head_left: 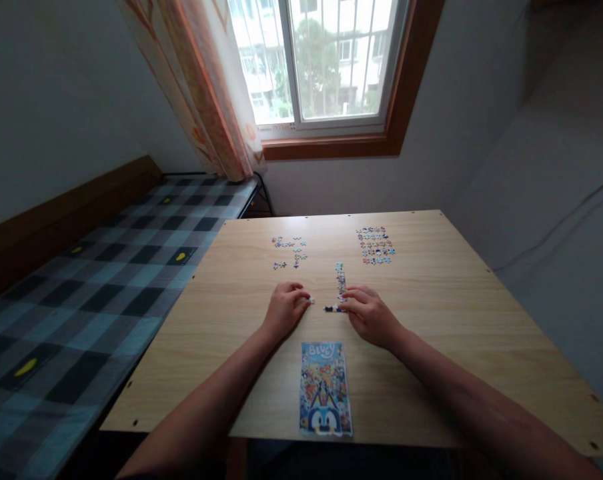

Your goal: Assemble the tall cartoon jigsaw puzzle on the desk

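Observation:
My left hand (284, 311) is over the middle of the table, with its thumb and fingertips pinched on a small pale jigsaw piece (312, 301). To its right, my right hand (372, 316) has curled fingers touching the corner of a joined jigsaw strip (341, 275). This L-shaped strip runs away from me and has a short dark blue bottom row (328, 309); the fingertips partly cover the corner. Closer to me lies a picture sheet (325, 390), colourful and marked "BLUEY", flat between my forearms.
Loose jigsaw pieces (297, 250) are scattered at the far left of the wooden table (431, 373). Rows of more pieces (376, 245) lie at the far right. A bed with a checked cover (106, 267) stands left, and a window (339, 60) is beyond the table.

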Tool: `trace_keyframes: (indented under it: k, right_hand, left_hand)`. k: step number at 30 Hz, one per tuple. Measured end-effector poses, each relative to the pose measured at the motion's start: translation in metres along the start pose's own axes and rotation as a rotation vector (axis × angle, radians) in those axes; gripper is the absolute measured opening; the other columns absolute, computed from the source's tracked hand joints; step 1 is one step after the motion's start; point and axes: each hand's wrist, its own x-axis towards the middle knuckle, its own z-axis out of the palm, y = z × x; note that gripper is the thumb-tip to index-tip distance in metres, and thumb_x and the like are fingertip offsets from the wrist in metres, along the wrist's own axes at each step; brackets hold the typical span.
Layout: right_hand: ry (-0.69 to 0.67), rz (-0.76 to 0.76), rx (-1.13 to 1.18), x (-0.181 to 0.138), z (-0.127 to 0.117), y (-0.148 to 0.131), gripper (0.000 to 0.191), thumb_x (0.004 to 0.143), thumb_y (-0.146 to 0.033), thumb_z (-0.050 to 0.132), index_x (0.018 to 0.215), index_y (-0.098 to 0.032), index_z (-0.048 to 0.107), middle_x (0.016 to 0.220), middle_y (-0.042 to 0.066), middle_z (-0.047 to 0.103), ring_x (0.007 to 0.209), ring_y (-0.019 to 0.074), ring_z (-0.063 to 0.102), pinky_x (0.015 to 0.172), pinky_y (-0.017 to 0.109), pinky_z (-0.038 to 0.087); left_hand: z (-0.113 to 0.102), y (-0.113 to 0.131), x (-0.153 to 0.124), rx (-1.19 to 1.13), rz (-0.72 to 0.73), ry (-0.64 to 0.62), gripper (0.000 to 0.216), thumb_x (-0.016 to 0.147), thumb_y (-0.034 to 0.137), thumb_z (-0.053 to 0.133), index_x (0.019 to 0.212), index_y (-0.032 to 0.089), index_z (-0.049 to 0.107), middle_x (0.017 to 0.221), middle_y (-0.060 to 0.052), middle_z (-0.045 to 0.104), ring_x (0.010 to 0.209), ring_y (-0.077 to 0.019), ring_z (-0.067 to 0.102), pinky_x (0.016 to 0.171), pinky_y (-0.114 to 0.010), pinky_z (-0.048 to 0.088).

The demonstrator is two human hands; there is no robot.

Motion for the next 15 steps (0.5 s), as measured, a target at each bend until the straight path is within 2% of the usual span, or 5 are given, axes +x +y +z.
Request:
trace_keyframes:
  k: [4, 7, 11, 15]
  right_hand:
    - [-0.137, 0.015, -0.149, -0.001, 0.002, -0.006, 0.037, 0.093, -0.018, 0.059, 0.128, -0.023, 0.068, 0.142, 0.014, 0.059, 0.136, 0.0346, 0.047, 0.112, 0.061, 0.036]
    - [-0.232, 0.038, -0.2, -0.001, 0.002, -0.009, 0.04, 0.094, -0.023, 0.061, 0.133, -0.028, 0.066, 0.154, 0.014, 0.049, 0.144, 0.038, 0.039, 0.114, 0.067, 0.03]
    - [-0.29, 0.049, -0.202, 0.0, 0.0, -0.011, 0.041, 0.096, -0.025, 0.061, 0.136, -0.032, 0.064, 0.159, 0.013, 0.042, 0.149, 0.0376, 0.032, 0.115, 0.069, 0.026]
    - [-0.323, 0.052, -0.206, 0.001, -0.001, -0.011, 0.041, 0.096, -0.027, 0.06, 0.137, -0.032, 0.064, 0.16, 0.013, 0.041, 0.15, 0.0384, 0.031, 0.115, 0.069, 0.027]
  left_hand:
    - [0.007, 0.013, 0.001, -0.001, 0.044, -0.005, 0.007, 0.083, 0.023, 0.075, 0.089, 0.025, 0.078, 0.109, -0.006, 0.07, 0.108, -0.0257, 0.059, 0.102, -0.048, 0.045]
    - [0.006, 0.013, -0.002, -0.013, 0.069, -0.005, 0.007, 0.084, 0.022, 0.073, 0.089, 0.026, 0.077, 0.11, -0.006, 0.07, 0.107, -0.0252, 0.06, 0.103, -0.049, 0.044]
    - [0.004, 0.012, -0.006, -0.022, 0.135, -0.024, 0.005, 0.086, 0.024, 0.073, 0.089, 0.026, 0.077, 0.112, -0.006, 0.069, 0.11, -0.0253, 0.059, 0.103, -0.048, 0.044]
    - [0.003, 0.017, -0.007, 0.01, 0.159, -0.04, 0.004, 0.085, 0.026, 0.074, 0.088, 0.025, 0.076, 0.113, -0.007, 0.069, 0.11, -0.0263, 0.059, 0.102, -0.048, 0.045]
